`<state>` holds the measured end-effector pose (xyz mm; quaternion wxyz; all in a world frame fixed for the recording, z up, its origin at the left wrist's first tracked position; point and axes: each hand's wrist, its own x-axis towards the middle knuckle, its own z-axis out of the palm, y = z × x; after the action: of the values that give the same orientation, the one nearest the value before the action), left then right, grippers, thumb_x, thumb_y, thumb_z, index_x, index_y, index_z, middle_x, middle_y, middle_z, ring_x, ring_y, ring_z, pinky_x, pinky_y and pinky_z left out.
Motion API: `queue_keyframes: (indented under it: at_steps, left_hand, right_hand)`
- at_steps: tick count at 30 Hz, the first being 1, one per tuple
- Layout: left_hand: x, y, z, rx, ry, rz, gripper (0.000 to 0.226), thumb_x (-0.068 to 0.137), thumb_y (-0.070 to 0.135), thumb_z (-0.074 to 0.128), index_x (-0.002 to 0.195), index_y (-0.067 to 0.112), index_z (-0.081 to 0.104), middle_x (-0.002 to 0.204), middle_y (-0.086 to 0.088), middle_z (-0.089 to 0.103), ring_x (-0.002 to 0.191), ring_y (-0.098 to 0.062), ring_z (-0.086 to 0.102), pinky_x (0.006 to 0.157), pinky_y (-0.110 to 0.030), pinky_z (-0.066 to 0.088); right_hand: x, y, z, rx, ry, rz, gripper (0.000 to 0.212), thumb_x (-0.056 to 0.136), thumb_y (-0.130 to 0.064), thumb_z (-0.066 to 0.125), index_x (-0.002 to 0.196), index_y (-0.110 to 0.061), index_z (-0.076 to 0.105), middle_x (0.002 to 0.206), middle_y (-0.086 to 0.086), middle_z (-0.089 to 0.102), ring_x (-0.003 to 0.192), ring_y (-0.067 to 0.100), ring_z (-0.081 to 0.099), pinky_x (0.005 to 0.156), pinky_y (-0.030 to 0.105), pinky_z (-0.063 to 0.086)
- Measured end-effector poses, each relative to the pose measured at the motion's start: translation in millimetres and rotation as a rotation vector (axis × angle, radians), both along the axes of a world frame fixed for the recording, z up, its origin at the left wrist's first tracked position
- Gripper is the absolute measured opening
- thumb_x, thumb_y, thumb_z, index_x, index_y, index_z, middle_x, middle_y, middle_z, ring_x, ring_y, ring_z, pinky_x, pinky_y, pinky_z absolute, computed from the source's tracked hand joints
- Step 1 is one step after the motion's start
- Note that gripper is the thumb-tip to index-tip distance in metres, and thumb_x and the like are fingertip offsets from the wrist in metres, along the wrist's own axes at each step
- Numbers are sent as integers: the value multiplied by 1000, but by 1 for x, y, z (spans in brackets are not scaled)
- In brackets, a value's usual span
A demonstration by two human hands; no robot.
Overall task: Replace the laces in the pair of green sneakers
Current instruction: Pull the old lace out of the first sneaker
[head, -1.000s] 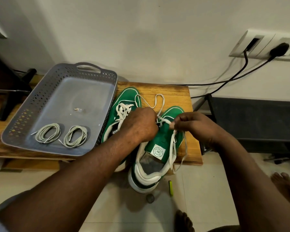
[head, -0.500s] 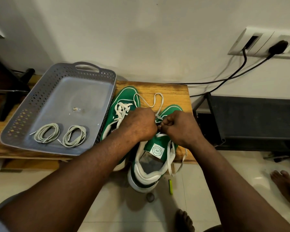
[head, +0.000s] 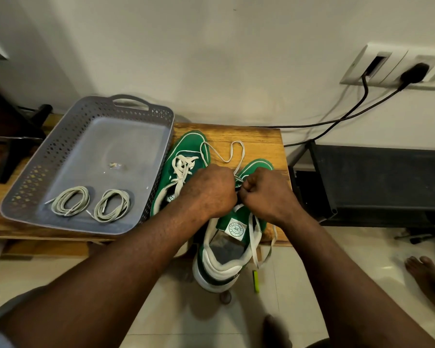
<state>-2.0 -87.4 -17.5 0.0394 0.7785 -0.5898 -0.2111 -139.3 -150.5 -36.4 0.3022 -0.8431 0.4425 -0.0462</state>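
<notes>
The right hand (head: pixel 266 194), drawn out to the right with a length of lace a second ago, is now back against the left hand (head: pixel 209 189); the two sit knuckle to knuckle over the eyelets of the right sneaker (head: pixel 236 227). The right hand is curled and appears to pinch the lace (head: pixel 236 151) where it enters the fist. The left hand's fingers are hidden under its back, so what it holds cannot be told. Judgement: one pull is finished and the hands are regripping for the next eyelet; the lace is only partly freed, with a slack loop lying far of the hands and loose ends hanging off the near side. This sneaker sits at the near right edge of the desk (head: pixel 256 136), heel overhanging the floor; the left sneaker (head: pixel 189 149) lies beside it, fully laced. Two coiled laces (head: pixel 70 200) wait in the grey tray (head: pixel 86 116) at left. The hands screen the eyelets. The overhanging heel risks a tip, and a small yellow-green object (head: pixel 256 281) lies on the floor below.
</notes>
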Motion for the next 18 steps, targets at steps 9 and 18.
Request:
queue_keyframes:
  at_steps: [9,18]
  left_hand:
    - [-4,0,-4,-20,3,-10,14,97,28,66,92,15,70,75,-2,52,76,-22,60,68,-34,51]
    - [-4,4,2,-57,20,3,13,92,23,66,98,16,75,77,-3,59,72,-20,59,65,-33,52]
  right_hand:
    - [-6,-6,7,96,-37,9,17,87,-16,73,70,-13,72,93,5,64,89,21,63,79,39,52]
    - [-8,-5,9,47,0,59,21,86,-15,70,66,-15,65,82,0,62,77,13,61,67,28,47]
